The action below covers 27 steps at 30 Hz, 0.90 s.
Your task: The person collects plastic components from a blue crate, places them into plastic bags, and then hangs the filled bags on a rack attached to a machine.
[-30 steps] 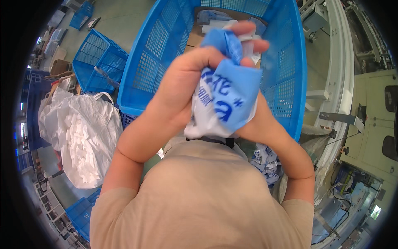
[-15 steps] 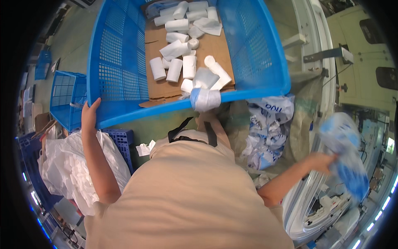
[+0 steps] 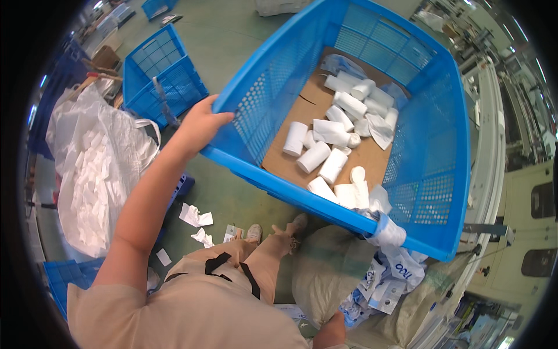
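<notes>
My left hand (image 3: 200, 125) grips the near left corner rim of a large blue plastic basket (image 3: 273, 87). The basket has a cardboard floor (image 3: 302, 113) with several white paper rolls (image 3: 331, 151) lying loose on it. A white cloth strip (image 3: 385, 230) is tied around the basket's near rim. My right hand (image 3: 330, 331) shows only partly at the bottom edge, against a grey translucent sack (image 3: 328, 270). Crumpled blue and white wrappers (image 3: 386, 279) lie beside that sack. Whether the right hand holds anything is hidden.
A big white bag (image 3: 93, 168) full of white scraps stands at the left. Smaller blue crates (image 3: 165, 75) sit beyond it on the green floor. Paper scraps (image 3: 196, 216) lie near my feet (image 3: 253, 234). A cream machine frame (image 3: 494, 174) runs along the right.
A second ago both hands crumpled a blue and white wrapper in front of the camera. The right hand then swung it out right and dropped low; the left hand took the basket rim.
</notes>
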Each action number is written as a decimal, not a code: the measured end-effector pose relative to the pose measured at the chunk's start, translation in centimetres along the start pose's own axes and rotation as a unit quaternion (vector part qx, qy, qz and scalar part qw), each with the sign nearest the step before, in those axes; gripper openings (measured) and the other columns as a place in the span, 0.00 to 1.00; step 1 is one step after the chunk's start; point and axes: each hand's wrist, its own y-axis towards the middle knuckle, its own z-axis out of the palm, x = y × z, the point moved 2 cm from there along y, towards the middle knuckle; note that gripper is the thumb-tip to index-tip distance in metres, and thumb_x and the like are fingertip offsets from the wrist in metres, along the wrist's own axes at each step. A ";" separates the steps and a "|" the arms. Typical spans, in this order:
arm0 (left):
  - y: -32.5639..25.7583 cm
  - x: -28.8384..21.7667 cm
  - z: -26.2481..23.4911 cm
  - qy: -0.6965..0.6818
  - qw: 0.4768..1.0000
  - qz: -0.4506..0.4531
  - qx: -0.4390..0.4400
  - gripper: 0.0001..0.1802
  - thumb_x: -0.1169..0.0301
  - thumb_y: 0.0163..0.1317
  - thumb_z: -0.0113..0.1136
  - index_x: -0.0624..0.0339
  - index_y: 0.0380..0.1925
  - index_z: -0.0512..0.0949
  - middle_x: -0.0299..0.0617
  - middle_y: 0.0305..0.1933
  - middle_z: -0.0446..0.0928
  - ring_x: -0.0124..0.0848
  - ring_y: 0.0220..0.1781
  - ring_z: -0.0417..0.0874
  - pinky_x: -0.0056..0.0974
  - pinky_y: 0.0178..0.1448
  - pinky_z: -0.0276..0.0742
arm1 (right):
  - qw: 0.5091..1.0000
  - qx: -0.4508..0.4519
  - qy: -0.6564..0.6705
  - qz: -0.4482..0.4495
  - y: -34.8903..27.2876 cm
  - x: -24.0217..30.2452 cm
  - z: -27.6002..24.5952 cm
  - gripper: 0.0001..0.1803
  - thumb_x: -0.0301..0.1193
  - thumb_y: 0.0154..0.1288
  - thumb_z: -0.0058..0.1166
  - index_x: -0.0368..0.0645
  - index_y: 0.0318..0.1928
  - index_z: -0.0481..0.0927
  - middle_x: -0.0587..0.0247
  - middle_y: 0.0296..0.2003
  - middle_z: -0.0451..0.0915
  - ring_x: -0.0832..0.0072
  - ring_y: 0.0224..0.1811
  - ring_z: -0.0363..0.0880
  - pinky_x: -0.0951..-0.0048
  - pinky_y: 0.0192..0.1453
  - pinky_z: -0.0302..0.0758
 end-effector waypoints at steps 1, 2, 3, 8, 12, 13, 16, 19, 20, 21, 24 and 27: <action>0.4 0.6 -0.1 0.008 1.000 0.011 0.011 0.24 0.68 0.53 0.56 0.69 0.49 0.68 0.48 0.41 0.76 0.32 0.40 0.77 0.34 0.46 0.72 | 1.000 0.024 -0.006 0.003 -0.6 -0.3 0.0 0.27 0.31 0.55 0.50 0.37 0.57 0.66 0.47 0.52 0.68 0.57 0.55 0.67 0.59 0.58 0.63; 0.6 0.5 -0.2 -0.002 1.000 0.001 0.005 0.24 0.67 0.54 0.55 0.69 0.50 0.68 0.48 0.41 0.76 0.33 0.40 0.77 0.34 0.46 0.71 | 0.999 0.045 -0.013 0.005 -1.0 -0.2 -0.6 0.27 0.31 0.55 0.50 0.37 0.56 0.66 0.47 0.51 0.69 0.58 0.55 0.67 0.59 0.58 0.64; 0.6 0.1 0.0 -0.013 1.000 -0.014 0.007 0.25 0.65 0.54 0.55 0.69 0.50 0.68 0.48 0.41 0.75 0.33 0.41 0.77 0.33 0.46 0.71 | 0.997 0.072 -0.024 0.010 -1.9 -0.7 -1.2 0.27 0.32 0.55 0.51 0.37 0.56 0.66 0.48 0.51 0.69 0.58 0.54 0.68 0.58 0.57 0.64; -1.0 1.5 0.0 -0.221 0.973 -0.055 0.032 0.27 0.58 0.57 0.54 0.66 0.52 0.67 0.46 0.45 0.73 0.33 0.44 0.75 0.33 0.48 0.70 | 0.978 0.139 -0.153 0.037 -12.2 2.6 -17.2 0.25 0.43 0.58 0.49 0.37 0.49 0.74 0.52 0.43 0.77 0.66 0.48 0.74 0.58 0.52 0.70; -3.0 2.3 0.6 -0.298 0.953 -0.044 0.015 0.26 0.61 0.58 0.54 0.64 0.54 0.65 0.44 0.49 0.71 0.31 0.48 0.73 0.33 0.52 0.69 | 0.912 -0.267 0.152 -0.273 -27.3 7.4 -34.6 0.17 0.39 0.64 0.44 0.39 0.29 0.76 0.64 0.21 0.77 0.77 0.21 0.74 0.75 0.26 0.71; -2.8 2.2 1.1 -0.292 0.956 -0.025 0.015 0.27 0.60 0.59 0.54 0.64 0.54 0.65 0.44 0.49 0.71 0.31 0.48 0.73 0.33 0.52 0.69 | 0.826 -0.386 0.190 -0.363 -33.7 10.5 -36.5 0.18 0.42 0.66 0.42 0.38 0.32 0.75 0.65 0.23 0.76 0.79 0.24 0.73 0.77 0.30 0.69; -2.0 2.3 1.2 -0.251 0.968 0.000 0.026 0.27 0.58 0.60 0.52 0.64 0.54 0.65 0.45 0.50 0.70 0.32 0.53 0.69 0.34 0.54 0.67 | 0.621 -0.476 0.265 -0.564 -43.9 19.3 -36.8 0.20 0.38 0.69 0.38 0.41 0.56 0.65 0.54 0.45 0.74 0.71 0.48 0.72 0.71 0.52 0.65; -2.1 4.8 -1.7 -0.335 0.942 -0.026 0.027 0.29 0.56 0.61 0.50 0.63 0.57 0.62 0.51 0.56 0.66 0.34 0.58 0.66 0.36 0.56 0.66 | 0.657 -0.500 0.027 -0.564 -44.7 26.6 -34.2 0.28 0.39 0.67 0.40 0.43 0.64 0.56 0.49 0.50 0.71 0.59 0.53 0.69 0.67 0.56 0.62; -2.3 6.1 -3.1 -0.417 0.907 -0.051 0.008 0.28 0.58 0.62 0.48 0.62 0.58 0.60 0.51 0.58 0.64 0.35 0.59 0.65 0.38 0.57 0.66 | 0.737 -0.407 0.064 -0.536 -42.2 27.5 -33.9 0.22 0.41 0.67 0.40 0.42 0.57 0.67 0.50 0.41 0.76 0.61 0.42 0.74 0.68 0.46 0.68; -2.8 7.4 -4.4 -0.498 0.864 -0.069 -0.011 0.28 0.60 0.63 0.47 0.62 0.59 0.58 0.51 0.59 0.62 0.37 0.61 0.64 0.41 0.59 0.65 | 0.762 -0.405 0.035 -0.504 -41.7 28.3 -33.8 0.20 0.42 0.67 0.40 0.41 0.48 0.73 0.51 0.34 0.77 0.62 0.35 0.74 0.66 0.39 0.67; -9.0 15.8 -9.6 -0.547 0.800 -0.154 -0.195 0.26 0.64 0.63 0.46 0.62 0.59 0.57 0.52 0.62 0.59 0.39 0.61 0.65 0.44 0.61 0.65 | 0.752 -0.445 0.006 -0.486 -41.4 28.7 -33.2 0.22 0.44 0.67 0.38 0.39 0.32 0.78 0.53 0.22 0.76 0.62 0.22 0.72 0.64 0.26 0.64; -19.2 28.8 -11.5 -0.453 0.717 -0.373 -0.377 0.15 0.66 0.60 0.47 0.57 0.47 0.68 0.44 0.46 0.73 0.35 0.50 0.75 0.46 0.55 0.69 | 0.737 -0.461 0.006 -0.494 -41.1 28.6 -33.4 0.24 0.45 0.67 0.38 0.38 0.27 0.77 0.51 0.19 0.74 0.59 0.19 0.70 0.63 0.23 0.61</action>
